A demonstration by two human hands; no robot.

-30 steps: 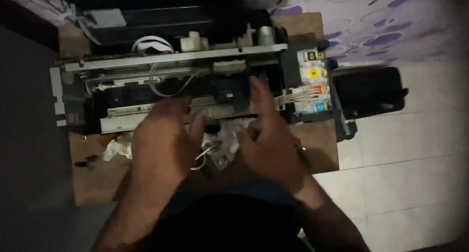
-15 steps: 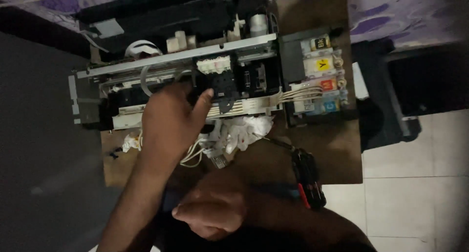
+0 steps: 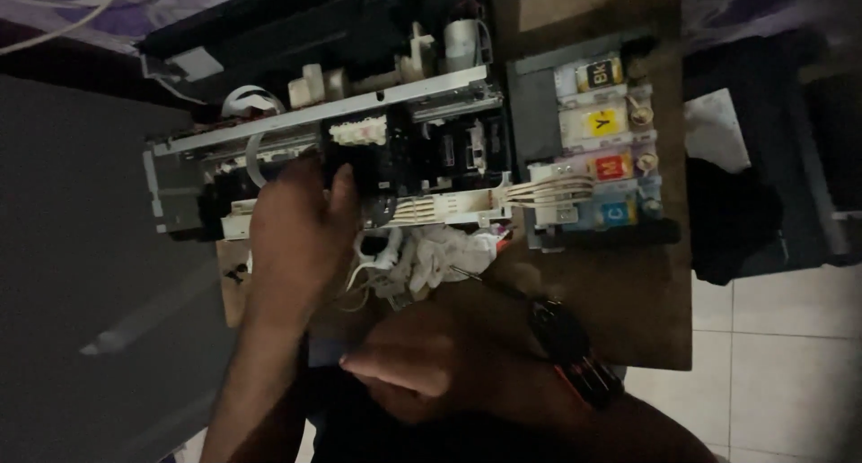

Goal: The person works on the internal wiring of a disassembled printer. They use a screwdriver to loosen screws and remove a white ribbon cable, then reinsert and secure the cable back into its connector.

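An opened printer [image 3: 422, 93] with its cover off lies on a small wooden table [image 3: 628, 310]. My left hand [image 3: 292, 238] rests on the printer's front left, fingers spread, thumb against the black print carriage [image 3: 404, 158]. My right hand [image 3: 422, 369] hangs low near my body, in front of the table edge. Its fingers are curled together and nothing shows in them; a dark watch [image 3: 566, 337] is on that wrist. Ink tanks [image 3: 602, 122] with coloured labels sit at the printer's right end, joined to it by thin white tubes [image 3: 548, 191].
Crumpled white tissue and loose white wires [image 3: 431, 252] lie before the printer. A black cover part [image 3: 745, 220] sits right of the table on pale floor tiles [image 3: 790, 337]. Purple patterned cloth [image 3: 54, 5] shows at the top left. The light is dim.
My right hand has left the printer and dropped back toward my body. My left hand stays on the printer, shifted slightly left of the carriage. The camera has moved closer.
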